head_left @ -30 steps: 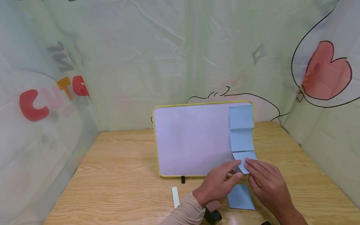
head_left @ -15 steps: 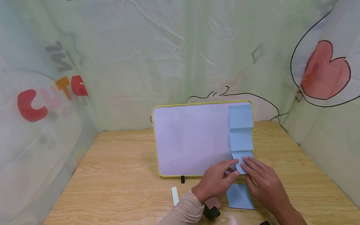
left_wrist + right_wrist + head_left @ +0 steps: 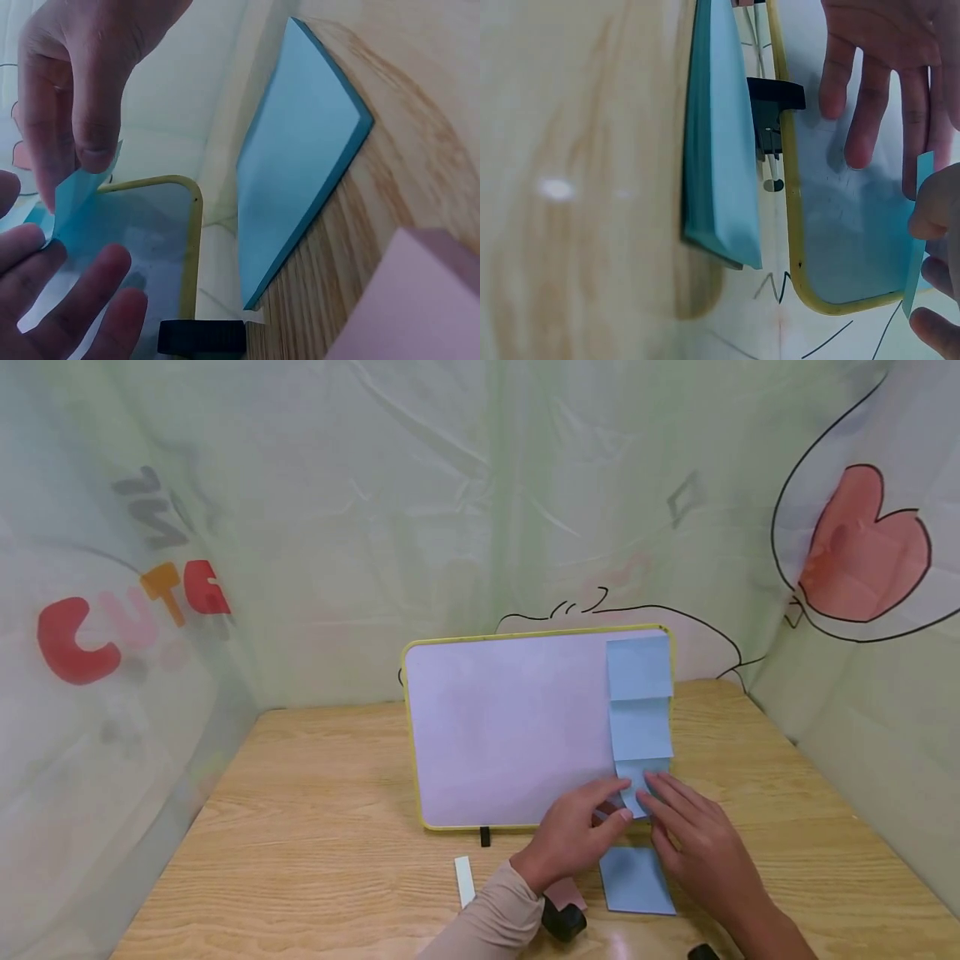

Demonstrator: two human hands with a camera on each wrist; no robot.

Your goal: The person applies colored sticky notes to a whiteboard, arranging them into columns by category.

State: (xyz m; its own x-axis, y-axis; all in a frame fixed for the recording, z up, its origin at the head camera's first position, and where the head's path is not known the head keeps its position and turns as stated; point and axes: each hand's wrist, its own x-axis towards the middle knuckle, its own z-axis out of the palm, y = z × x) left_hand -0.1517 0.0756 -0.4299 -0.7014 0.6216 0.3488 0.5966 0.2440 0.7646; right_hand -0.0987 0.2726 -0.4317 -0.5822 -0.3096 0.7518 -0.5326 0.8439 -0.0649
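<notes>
A blue sticky note (image 3: 634, 775) hangs lowest in a column of light blue notes along the right side of a yellow-framed whiteboard (image 3: 510, 735). Its lower part curls out from the board. My right hand (image 3: 708, 847) pinches this free part between thumb and fingers, as the left wrist view shows on the raised note (image 3: 73, 196). At the note's left edge is my left hand (image 3: 573, 831), its fingertips touching the paper. Its other fingers (image 3: 112, 274) spread apart in the left wrist view. Below the hands, a blue sticky-note pad (image 3: 636, 881) lies on the table.
Two more blue notes, an upper one (image 3: 639, 668) and a middle one (image 3: 641, 728), are stuck above. A pink pad (image 3: 566, 893) sits by the left wrist, beside a black object (image 3: 564, 922). A white strip (image 3: 465, 882) lies further left on the wooden table (image 3: 315, 827).
The lowest note has shifted left, into line with the column, and its top edge now meets the note above. Both hands have moved slightly left and up with it.
</notes>
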